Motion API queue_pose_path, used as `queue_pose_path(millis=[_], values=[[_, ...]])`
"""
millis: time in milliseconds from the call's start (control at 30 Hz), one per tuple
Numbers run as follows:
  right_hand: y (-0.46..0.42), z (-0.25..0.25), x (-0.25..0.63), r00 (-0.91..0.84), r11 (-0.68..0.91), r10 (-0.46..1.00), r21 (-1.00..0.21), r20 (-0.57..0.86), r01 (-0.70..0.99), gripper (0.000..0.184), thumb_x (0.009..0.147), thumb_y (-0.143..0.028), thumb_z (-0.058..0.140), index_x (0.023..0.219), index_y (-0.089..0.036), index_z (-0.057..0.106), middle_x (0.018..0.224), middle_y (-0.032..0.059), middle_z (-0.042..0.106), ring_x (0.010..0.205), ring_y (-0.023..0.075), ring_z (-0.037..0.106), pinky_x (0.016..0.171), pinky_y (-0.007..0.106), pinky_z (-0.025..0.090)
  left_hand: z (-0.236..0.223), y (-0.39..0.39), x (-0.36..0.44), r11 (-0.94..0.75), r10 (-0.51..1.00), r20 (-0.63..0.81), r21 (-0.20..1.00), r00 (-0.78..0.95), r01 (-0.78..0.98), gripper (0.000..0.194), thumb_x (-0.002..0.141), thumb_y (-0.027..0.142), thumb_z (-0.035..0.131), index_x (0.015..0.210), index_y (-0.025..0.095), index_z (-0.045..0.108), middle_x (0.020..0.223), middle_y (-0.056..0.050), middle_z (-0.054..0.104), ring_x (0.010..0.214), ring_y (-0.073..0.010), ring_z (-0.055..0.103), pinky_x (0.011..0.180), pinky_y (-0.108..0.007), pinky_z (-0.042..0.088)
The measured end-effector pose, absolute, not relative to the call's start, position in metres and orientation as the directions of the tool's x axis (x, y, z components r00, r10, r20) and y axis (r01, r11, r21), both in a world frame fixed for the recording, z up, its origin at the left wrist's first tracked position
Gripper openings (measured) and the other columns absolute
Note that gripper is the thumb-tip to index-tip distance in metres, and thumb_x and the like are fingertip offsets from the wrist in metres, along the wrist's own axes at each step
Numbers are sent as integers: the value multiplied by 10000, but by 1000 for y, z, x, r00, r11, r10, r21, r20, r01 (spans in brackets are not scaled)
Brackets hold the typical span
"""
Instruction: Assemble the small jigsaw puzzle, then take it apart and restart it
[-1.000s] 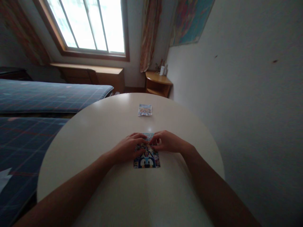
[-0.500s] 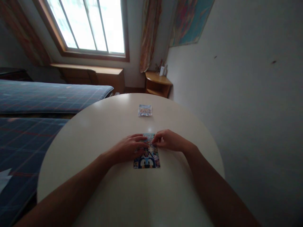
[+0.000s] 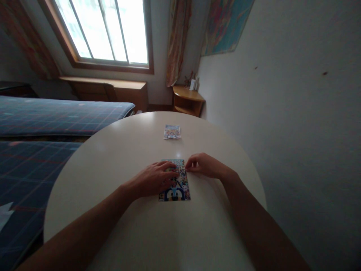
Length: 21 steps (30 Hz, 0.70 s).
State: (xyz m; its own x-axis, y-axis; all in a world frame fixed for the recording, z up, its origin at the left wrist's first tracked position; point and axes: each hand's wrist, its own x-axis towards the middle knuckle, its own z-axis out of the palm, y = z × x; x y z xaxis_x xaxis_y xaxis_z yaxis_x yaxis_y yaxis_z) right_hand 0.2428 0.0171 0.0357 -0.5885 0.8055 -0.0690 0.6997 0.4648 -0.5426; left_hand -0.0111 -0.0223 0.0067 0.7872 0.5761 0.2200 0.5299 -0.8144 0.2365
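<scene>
A colourful sheet [image 3: 176, 192] printed with cartoon figures, a large blue dog-like face at its near end, lies flat on the round white table [image 3: 118, 150]. My left hand [image 3: 158, 176] rests on the sheet's left and middle part with its fingers stretched out, covering some of the print. At the sheet's upper right edge, my right hand [image 3: 199, 165] has its thumb and fingertips pinched together. Whatever those fingertips hold, if anything, is too small to make out. Farther back on the table sits a small printed packet [image 3: 172, 132], apart from both hands.
Close along the table's right side runs a white wall [image 3: 296, 124]. Plaid-covered mattresses [image 3: 56, 116] stand to the left. Beyond the table are a wooden corner shelf [image 3: 187, 92] and a low wooden desk [image 3: 126, 84] beneath the window [image 3: 113, 34].
My right hand has shifted slightly right, from over the sheet to its right edge, still pinched. My left hand stays on the sheet, its fingers slightly moved.
</scene>
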Motion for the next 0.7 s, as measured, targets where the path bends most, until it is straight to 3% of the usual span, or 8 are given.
queue_pose_path(millis=[200, 700], values=[[29, 32, 264, -461, 410, 887, -442, -8, 797, 242, 772, -299, 715, 972, -165, 743, 926, 81, 689, 755, 162, 604, 696, 262, 447, 3, -21, -11, -803, 589, 224, 269, 776, 532, 304, 952, 341, 526, 1249, 309, 585, 1374, -53, 528, 1266, -278, 486, 1060, -488, 405], [29, 31, 261, -392, 333, 919, -448, -43, 830, 217, 768, -328, 691, 889, -151, 724, 898, 87, 677, 750, 165, 598, 672, 262, 440, 4, -23, -11, -800, 585, 250, 333, 772, 499, 467, 897, 435, 594, 1315, 253, 492, 1397, -90, 509, 1315, -279, 445, 1097, -467, 375]])
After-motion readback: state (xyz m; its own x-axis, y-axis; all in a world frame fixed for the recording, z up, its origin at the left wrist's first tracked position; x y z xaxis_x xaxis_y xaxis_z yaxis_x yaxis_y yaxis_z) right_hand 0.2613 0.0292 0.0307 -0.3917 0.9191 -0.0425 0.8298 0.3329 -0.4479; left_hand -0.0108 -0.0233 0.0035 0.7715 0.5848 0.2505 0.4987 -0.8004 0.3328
